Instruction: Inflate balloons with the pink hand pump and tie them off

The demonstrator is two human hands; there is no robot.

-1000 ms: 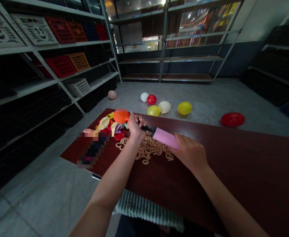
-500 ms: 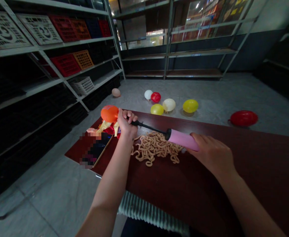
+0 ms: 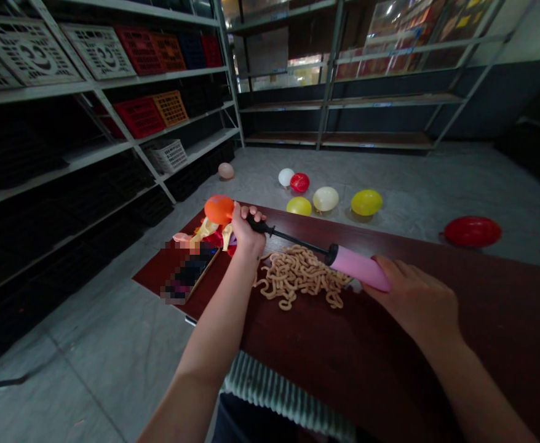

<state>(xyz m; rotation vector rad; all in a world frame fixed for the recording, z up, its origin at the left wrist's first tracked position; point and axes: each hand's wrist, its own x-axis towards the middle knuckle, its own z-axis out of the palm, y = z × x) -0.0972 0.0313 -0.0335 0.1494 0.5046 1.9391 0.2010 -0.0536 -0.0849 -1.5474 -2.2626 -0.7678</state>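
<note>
Left hand: the left hand (image 3: 246, 231) is closing in a fist around the pump's black nozzle, with the balloon's neck hidden inside the grip.
Right hand: the right hand (image 3: 415, 301) is lying over the pink barrel's far end, fingers extended and together; whether the thumb is wrapping underneath cannot be told.
Pump: a hand air pump (image 3: 358, 268) is stretching between the hands, low over the bench (image 3: 505, 289), its long axis running roughly along the far edge, slightly tilted, nozzle pointing left.
Balloon: an orange balloon (image 3: 219, 210) is sitting rounded on the nozzle tip, just past the fist, near the bench's far edge.
Bench: a heap of deflated balloons (image 3: 205, 232) is lying toward the left end, beside a pixel-blurred flat object (image 3: 189, 274). A pile of curled tan strips (image 3: 300, 277) is sitting under the pump.
Floor: a yellow balloon (image 3: 366, 202) and a red balloon (image 3: 472, 231) are resting beyond the bench among others.
Shelves: steel shelving (image 3: 30, 95) is standing along the left, holding a red plastic crate (image 3: 139, 117).
</note>
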